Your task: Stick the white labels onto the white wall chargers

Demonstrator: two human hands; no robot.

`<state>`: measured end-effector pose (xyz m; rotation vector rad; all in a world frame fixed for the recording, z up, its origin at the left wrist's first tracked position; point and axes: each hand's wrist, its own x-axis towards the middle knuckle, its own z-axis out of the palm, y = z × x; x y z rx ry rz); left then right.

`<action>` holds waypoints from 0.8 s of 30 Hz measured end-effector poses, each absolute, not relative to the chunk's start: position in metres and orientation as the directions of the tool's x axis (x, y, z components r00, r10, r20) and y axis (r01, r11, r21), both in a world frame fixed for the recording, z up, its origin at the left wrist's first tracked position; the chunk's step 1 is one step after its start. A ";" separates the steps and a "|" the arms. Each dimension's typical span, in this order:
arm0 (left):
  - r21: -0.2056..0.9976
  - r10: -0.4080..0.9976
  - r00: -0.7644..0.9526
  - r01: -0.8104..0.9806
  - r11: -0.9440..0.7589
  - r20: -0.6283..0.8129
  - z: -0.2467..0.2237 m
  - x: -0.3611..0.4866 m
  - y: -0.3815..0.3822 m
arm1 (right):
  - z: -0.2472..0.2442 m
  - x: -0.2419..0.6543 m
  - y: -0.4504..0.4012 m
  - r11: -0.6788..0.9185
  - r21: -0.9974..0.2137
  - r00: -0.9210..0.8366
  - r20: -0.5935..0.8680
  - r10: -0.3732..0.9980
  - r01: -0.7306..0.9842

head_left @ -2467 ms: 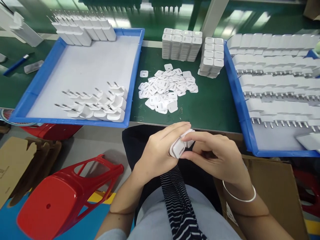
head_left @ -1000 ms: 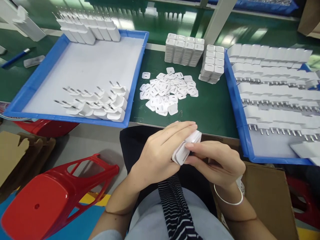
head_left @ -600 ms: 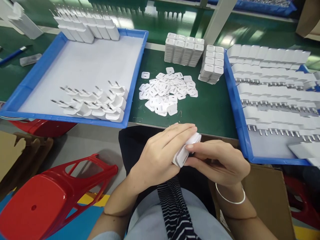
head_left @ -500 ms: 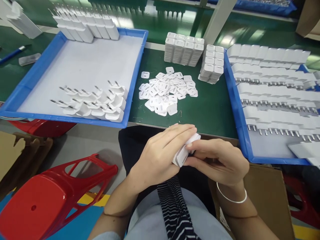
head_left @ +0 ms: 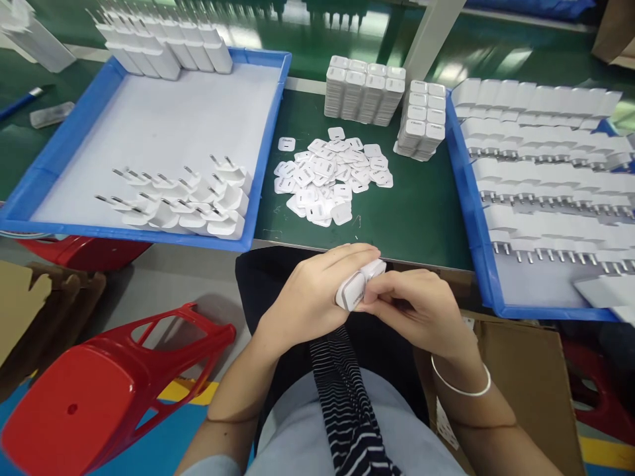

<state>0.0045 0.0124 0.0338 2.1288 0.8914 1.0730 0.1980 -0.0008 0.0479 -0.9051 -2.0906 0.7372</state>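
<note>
Over my lap, my left hand [head_left: 305, 297] is wrapped around white charger blocks; the rounded end face of one white charger [head_left: 353, 291] shows, with a second white block [head_left: 373, 268] beside it. Their far sides and any pins are hidden by the fingers. My right hand [head_left: 421, 307] is closed in a pinch, thumb and forefinger at the lower right edge of the nearer charger. Whether a small part sits between those fingertips I cannot tell. On the green table ahead lies a loose pile of white square covers [head_left: 325, 170] with small slots.
A blue tray [head_left: 268, 142] on the left holds white chargers with pins up. Another blue tray [head_left: 476, 248] on the right holds rows of chargers. Stacked white covers [head_left: 364, 92] stand behind the pile. A red stool [head_left: 74, 410] is at lower left, a cardboard box [head_left: 530, 390] at lower right.
Both hands and the chargers have shifted slightly left and up. My right thumb has slid off the farther block down to the nearer charger's edge, showing more of the end face.
</note>
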 end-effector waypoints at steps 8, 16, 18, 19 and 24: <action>0.949 0.900 0.414 0.210 -0.236 0.132 0.046 0.010 0.014 | 0.054 0.196 -0.005 0.559 -0.782 -0.412 0.430 0.804 0.276; 0.952 0.886 0.464 0.282 -0.120 -0.026 0.057 0.012 0.012 | 0.055 0.198 -0.001 0.526 -0.789 -0.454 0.360 0.815 0.318; 0.951 0.875 0.482 0.287 -0.112 -0.043 0.059 0.012 0.013 | 0.055 0.199 -0.002 0.522 -0.791 -0.458 0.353 0.816 0.320; 0.951 0.871 0.490 0.289 -0.108 -0.050 0.059 0.012 0.013 | 0.055 0.199 -0.002 0.523 -0.788 -0.460 0.350 0.816 0.326; 0.966 0.854 0.517 0.249 -0.077 -0.065 0.062 0.010 0.013 | 0.059 0.202 0.001 0.515 -0.789 -0.504 0.313 0.805 0.334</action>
